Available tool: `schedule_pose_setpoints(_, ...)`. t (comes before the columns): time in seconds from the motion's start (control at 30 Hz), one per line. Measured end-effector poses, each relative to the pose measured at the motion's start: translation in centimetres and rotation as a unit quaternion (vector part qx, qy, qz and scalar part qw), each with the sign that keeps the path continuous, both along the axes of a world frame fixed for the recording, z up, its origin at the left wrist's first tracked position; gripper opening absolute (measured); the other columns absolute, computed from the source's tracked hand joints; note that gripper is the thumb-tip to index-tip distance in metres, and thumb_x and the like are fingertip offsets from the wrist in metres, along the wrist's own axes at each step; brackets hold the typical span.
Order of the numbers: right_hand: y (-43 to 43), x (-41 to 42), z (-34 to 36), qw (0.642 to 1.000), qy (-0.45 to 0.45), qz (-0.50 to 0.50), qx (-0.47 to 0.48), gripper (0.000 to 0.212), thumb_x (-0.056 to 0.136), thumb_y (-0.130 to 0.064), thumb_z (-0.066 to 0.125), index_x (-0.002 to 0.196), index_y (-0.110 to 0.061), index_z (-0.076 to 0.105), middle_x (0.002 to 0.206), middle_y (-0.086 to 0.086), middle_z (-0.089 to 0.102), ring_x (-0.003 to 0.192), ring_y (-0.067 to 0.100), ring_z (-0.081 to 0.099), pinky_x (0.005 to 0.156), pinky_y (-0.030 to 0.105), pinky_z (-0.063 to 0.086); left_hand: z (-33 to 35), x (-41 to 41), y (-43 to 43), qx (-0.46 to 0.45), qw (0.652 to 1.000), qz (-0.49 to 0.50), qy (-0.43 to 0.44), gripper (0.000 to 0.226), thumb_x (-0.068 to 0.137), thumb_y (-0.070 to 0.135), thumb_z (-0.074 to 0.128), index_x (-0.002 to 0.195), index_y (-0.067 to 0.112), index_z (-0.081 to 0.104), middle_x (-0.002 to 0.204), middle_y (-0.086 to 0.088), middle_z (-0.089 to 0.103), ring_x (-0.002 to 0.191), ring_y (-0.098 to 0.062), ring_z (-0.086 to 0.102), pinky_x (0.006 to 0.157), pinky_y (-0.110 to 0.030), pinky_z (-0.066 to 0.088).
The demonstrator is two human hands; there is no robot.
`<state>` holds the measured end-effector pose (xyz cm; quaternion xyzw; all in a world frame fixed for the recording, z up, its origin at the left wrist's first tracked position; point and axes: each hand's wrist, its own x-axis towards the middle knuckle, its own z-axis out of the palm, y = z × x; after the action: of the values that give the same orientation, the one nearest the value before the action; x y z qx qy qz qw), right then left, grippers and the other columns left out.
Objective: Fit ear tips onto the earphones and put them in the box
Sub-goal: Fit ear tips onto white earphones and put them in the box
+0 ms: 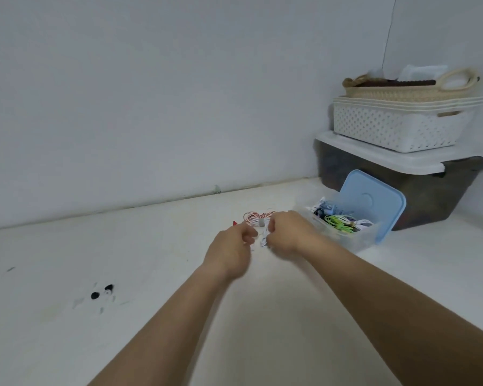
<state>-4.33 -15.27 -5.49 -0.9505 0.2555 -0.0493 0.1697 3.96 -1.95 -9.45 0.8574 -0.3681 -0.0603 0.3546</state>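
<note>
While my left hand [234, 247] and right hand [287, 232] pinch a thin white earphone cable [265, 235] in curled fingers, the clear plastic box [359, 240] sits beside them. Two small black ear tips [95, 295] lie on the white worktop [151, 246], well left.

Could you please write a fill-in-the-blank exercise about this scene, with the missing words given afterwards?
1. The open clear plastic box has a tilted-up plastic lid coloured light ____.
2. Inside that box, one coiled earphone cable is bright ____.
3. Two small round ear tips on the white table are ____.
4. The left hand and the right hand grip a thin earphone cable coloured ____.
Missing words: blue; green; black; white.
</note>
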Motion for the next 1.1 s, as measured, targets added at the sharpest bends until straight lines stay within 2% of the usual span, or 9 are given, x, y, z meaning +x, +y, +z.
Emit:
schedule_pose_setpoints(0.07, 0.5, 0.0, -0.3, 1.0, 0.018, -0.013, -0.02, 0.027, 0.093, -0.019, 0.054, 0.118, -0.022, 0.061, 0.123, 0.011, 0.051, 0.116, 0.026, 0.053, 0.089, 0.035, 0.046, 0.2, -0.1, 0.8, -0.006, 1.0, -0.015, 0.003, 0.047, 0.083, -0.002, 0.041, 0.113, 0.024, 0.066, 0.105, 0.01, 0.07, 0.096, -0.013, 0.062, 0.084, -0.018, 0.045)
schedule_pose_setpoints(0.17, 0.4, 0.0, -0.6, 0.999, 0.002, -0.051, -0.018, 0.009, 0.089, -0.02, 0.055, 0.097, -0.02, 0.059, 0.116, 0.014, 0.057, 0.105, 0.027, 0.057, 0.074, 0.031, 0.044, 0.2, 0.0, 1.5, -0.016, 0.999, -0.015, 0.024, 0.045, 0.083, -0.001, 0.044, 0.111, 0.025, 0.066, 0.104, 0.012, 0.07, 0.089, -0.009, 0.06, 0.069, -0.001, 0.038)
schedule_pose_setpoints(0.43, -0.1, -0.7, -0.8, 0.996, -0.025, -0.089, 0.015, 0.004, 0.083, -0.014, 0.063, 0.087, -0.012, 0.062, 0.088, 0.008, 0.064, 0.083, 0.024, 0.061, 0.061, 0.026, 0.04, 0.2, -0.6, 3.1, -0.051, 0.995, 0.022, 0.083, 0.025, 0.088, 0.02, 0.055, 0.108, 0.027, 0.068, 0.096, 0.013, 0.067, 0.087, -0.011, 0.064, 0.071, -0.02, 0.047)
schedule_pose_setpoints(0.57, 0.7, -1.5, -0.5, 0.99, -0.042, -0.116, 0.073, 0.032, 0.074, -0.013, 0.07, 0.064, -0.015, 0.04, 0.063, 0.001, 0.042, 0.059, 0.017, 0.043, 0.044, 0.026, 0.026, 0.2, -1.0, 3.9, -0.048, 0.993, 0.023, 0.109, 0.025, 0.087, 0.02, 0.057, 0.109, 0.027, 0.067, 0.097, 0.01, 0.07, 0.079, -0.009, 0.063, 0.065, -0.018, 0.046)
schedule_pose_setpoints(0.67, 1.0, -1.9, -0.6, 0.969, -0.138, -0.149, 0.14, 0.019, 0.077, -0.009, 0.07, 0.088, -0.013, 0.055, 0.083, 0.002, 0.055, 0.086, 0.023, 0.056, 0.064, 0.029, 0.044, 0.3, -1.2, 4.3, -0.051, 0.991, 0.022, 0.125, 0.024, 0.086, 0.02, 0.058, 0.108, 0.027, 0.066, 0.099, 0.005, 0.071, 0.081, -0.011, 0.064, 0.068, -0.02, 0.051)
schedule_pose_setpoints(0.73, 1.1, -1.9, -0.7, 0.95, -0.215, -0.154, 0.165, 0.034, 0.082, -0.01, 0.069, 0.114, -0.011, 0.056, 0.103, 0.003, 0.062, 0.102, 0.024, 0.059, 0.08, 0.03, 0.045, 0.4, -1.2, 4.5, -0.054, 0.989, 0.024, 0.135, 0.023, 0.086, 0.021, 0.058, 0.106, 0.029, 0.064, 0.099, 0.006, 0.071, 0.084, -0.013, 0.066, 0.07, -0.023, 0.052)
schedule_pose_setpoints(0.8, 1.3, -1.9, -0.3, 0.938, -0.272, -0.135, 0.167, 0.037, 0.086, -0.011, 0.068, 0.12, -0.013, 0.054, 0.103, 0.002, 0.064, 0.1, 0.022, 0.061, 0.084, 0.032, 0.047, 0.5, -1.2, 4.7, -0.056, 0.989, 0.027, 0.137, 0.023, 0.087, 0.022, 0.057, 0.108, 0.028, 0.063, 0.1, 0.007, 0.07, 0.086, -0.012, 0.066, 0.069, -0.021, 0.051)
schedule_pose_setpoints(0.97, 2.3, -1.6, 1.1, 0.914, -0.345, -0.088, 0.195, 0.035, 0.091, -0.008, 0.065, 0.123, -0.02, 0.054, 0.097, -0.007, 0.06, 0.085, 0.017, 0.063, 0.075, 0.039, 0.057, 0.7, -1.4, 5.5, -0.055, 0.989, 0.028, 0.137, 0.023, 0.088, 0.022, 0.057, 0.109, 0.029, 0.062, 0.101, 0.007, 0.069, 0.085, -0.01, 0.065, 0.064, -0.016, 0.047)
schedule_pose_setpoints(1.1, 3.5, -1.2, 2.4, 0.891, -0.378, -0.045, 0.248, 0.032, 0.09, -0.004, 0.063, 0.114, -0.024, 0.059, 0.097, -0.011, 0.06, 0.076, 0.012, 0.064, 0.061, 0.022, 0.052, 0.9, -1.3, 6.8, -0.07, 0.988, 0.032, 0.136, 0.022, 0.09, 0.02, 0.059, 0.111, 0.025, 0.064, 0.094, 0.011, 0.066, 0.079, -0.006, 0.062, 0.055, -0.005, 0.044)
